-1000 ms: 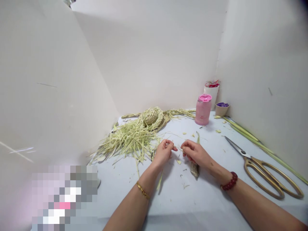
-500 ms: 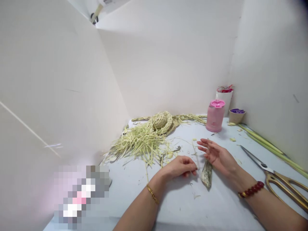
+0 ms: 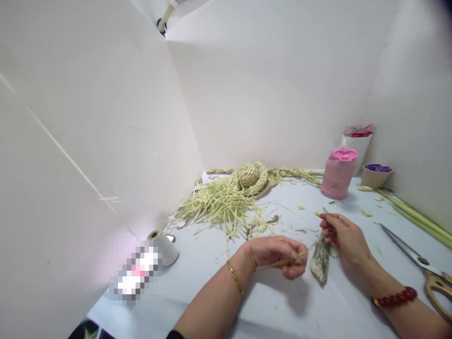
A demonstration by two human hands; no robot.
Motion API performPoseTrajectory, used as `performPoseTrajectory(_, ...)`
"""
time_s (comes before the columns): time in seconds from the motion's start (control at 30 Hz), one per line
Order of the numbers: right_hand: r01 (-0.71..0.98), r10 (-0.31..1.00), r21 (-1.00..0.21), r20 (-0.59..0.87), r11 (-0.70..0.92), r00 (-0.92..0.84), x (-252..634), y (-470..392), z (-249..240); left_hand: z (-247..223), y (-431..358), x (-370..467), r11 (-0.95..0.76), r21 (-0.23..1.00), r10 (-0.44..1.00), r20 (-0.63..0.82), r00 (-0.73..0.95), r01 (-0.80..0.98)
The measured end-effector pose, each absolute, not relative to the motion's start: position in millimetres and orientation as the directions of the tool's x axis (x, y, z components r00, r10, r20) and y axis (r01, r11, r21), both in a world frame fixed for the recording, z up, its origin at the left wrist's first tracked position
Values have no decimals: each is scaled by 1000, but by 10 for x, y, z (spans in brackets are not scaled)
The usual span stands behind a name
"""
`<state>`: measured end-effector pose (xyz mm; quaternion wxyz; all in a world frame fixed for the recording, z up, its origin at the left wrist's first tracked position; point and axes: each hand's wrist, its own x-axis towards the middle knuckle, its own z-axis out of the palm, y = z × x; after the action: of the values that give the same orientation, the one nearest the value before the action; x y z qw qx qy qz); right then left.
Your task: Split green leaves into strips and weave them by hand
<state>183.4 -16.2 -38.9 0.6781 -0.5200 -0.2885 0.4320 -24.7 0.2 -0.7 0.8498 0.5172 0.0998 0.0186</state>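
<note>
My left hand [image 3: 280, 255] is closed around a thin pale strand [image 3: 273, 266] that trails from its fingers over the table. To its right, my right hand [image 3: 341, 235] has its fingers bent together at the upper end of a grey-green mottled, wedge-shaped piece [image 3: 319, 262]; what its fingertips pinch is too small to make out. Behind both hands lies a heap of pale green straw strips [image 3: 215, 202], with a coiled braided straw piece [image 3: 249, 176] on its far side.
Scissors [image 3: 406, 249] with gold handles lie at right, near long green stalks [image 3: 422, 219]. Behind stand a pink bottle [image 3: 337, 176], a white cup [image 3: 358, 143] and a small tan bowl [image 3: 376, 178]. A white thread cone [image 3: 164, 247] stands at left beside a blurred-out object [image 3: 137, 273].
The view has turned left, bringing the thread cone into sight. My left hand has closed on a strand, and my right hand's spread fingers have come together near the mottled piece.
</note>
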Motion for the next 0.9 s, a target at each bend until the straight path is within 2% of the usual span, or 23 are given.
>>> performPoseTrajectory(0.1, -169, 862, -984, -37, 57, 506, 1847, -158, -417, 19, 32, -262, 501, 857, 345, -70, 936, -120)
performPoseTrajectory(0.2, 19, 854, -1000, 11, 2, 519, 1890, -151, -456, -22, 62, -238, 469, 871, 494, -120, 861, -148)
performPoseTrajectory(0.43, 441, 850, -890, 142, -115, 508, 1996, -176, -466, -146, -25, -121, 265, 964, 517, -145, 844, 3)
performPoseTrajectory(0.6, 506, 838, -850, 167, -145, 520, 2020, -177, -461, -97, -37, -136, 131, 991, 545, -98, 833, 31)
performPoseTrajectory(0.73, 520, 835, -842, 177, -146, 521, 2015, -193, -416, -22, 21, -199, 173, 980, 546, -182, 818, 102)
performPoseTrajectory(0.83, 563, 845, -811, 182, -161, 503, 2036, -195, -389, 12, 79, -220, 224, 973, 634, -191, 749, 59)
performPoseTrajectory(0.9, 596, 845, -785, 194, -171, 498, 2065, -183, -401, 19, 129, -215, 213, 976, 743, -135, 655, -39)
